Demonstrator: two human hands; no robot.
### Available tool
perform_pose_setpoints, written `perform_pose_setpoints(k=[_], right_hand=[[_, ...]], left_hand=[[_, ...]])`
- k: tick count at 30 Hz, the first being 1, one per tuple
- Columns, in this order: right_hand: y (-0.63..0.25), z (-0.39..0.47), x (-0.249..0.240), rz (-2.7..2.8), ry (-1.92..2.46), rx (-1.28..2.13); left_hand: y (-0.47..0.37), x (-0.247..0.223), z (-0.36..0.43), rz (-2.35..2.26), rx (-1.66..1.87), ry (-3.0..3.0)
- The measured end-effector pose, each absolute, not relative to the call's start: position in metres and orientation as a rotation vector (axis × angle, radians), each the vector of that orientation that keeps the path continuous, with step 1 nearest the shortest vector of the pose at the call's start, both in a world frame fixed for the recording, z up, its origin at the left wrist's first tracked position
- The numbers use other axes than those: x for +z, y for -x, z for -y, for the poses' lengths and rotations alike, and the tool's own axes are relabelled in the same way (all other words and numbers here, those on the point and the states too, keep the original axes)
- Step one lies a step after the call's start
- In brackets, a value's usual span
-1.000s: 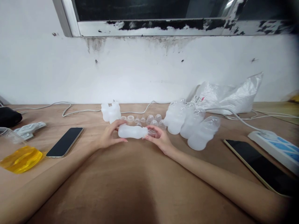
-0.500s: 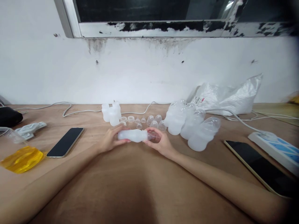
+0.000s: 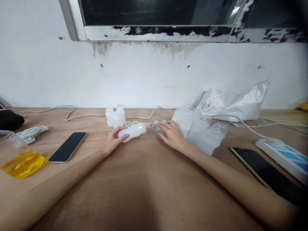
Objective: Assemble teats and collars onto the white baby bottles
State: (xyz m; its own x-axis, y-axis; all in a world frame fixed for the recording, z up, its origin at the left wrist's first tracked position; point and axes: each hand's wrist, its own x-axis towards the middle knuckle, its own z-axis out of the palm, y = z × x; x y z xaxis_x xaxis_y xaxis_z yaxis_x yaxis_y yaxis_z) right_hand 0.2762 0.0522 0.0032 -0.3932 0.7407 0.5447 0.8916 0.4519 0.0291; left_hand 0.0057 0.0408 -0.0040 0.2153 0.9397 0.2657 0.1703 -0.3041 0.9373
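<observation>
My left hand (image 3: 115, 138) is wrapped round a frosted white baby bottle (image 3: 132, 131), which lies tilted with its neck pointing right and slightly away from me. Around the neck sit small clear pieces, and I cannot tell which belong to the bottle. My right hand (image 3: 173, 134) reaches over the clear dome caps, thumb and fingers closed about the nearest dome cap (image 3: 159, 132). Another dome cap (image 3: 155, 124) lies just behind it. White screw rings (image 3: 128, 124) stand beyond the held bottle. Several bottles with clear caps (image 3: 206, 137) stand to the right of my right hand.
Uncapped white bottles (image 3: 115, 116) stand at the back left. Phones lie at left (image 3: 68, 147) and right (image 3: 262, 170). A power strip (image 3: 282, 155), plastic bag (image 3: 237, 101), yellow liquid pouch (image 3: 23, 163) and white cables (image 3: 154, 112) are also on the table.
My right hand has left the bottle's neck and moved right and away to the dome caps. The bottle, still in my left hand, has swung its neck end away from me.
</observation>
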Motion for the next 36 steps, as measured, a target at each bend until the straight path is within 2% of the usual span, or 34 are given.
perform_pose_setpoints(k=[3,9,16,20,29,36], right_hand=[[-0.270,-0.047,0.000,2.279,1.311,-0.336],[-0.256,-0.034,-0.001,2.202,1.151,0.153],[-0.255,-0.040,0.012,1.403,0.883,0.680],[-0.255,-0.042,0.010,1.198,0.813,0.886],[-0.248,-0.033,0.012,1.217,0.817,0.950],[-0.246,-0.032,0.010,1.496,0.781,0.819]], left_hand=[[-0.006,-0.005,-0.041,-1.045,1.171,-1.644],[-0.005,-0.006,-0.042,-1.057,1.163,-1.614],[-0.003,-0.012,-0.047,-0.964,1.278,-1.459],[-0.003,-0.011,-0.047,-0.970,1.287,-1.417],[-0.004,-0.010,-0.044,-1.023,1.235,-1.470],[-0.005,-0.001,-0.038,-1.063,1.204,-1.690]])
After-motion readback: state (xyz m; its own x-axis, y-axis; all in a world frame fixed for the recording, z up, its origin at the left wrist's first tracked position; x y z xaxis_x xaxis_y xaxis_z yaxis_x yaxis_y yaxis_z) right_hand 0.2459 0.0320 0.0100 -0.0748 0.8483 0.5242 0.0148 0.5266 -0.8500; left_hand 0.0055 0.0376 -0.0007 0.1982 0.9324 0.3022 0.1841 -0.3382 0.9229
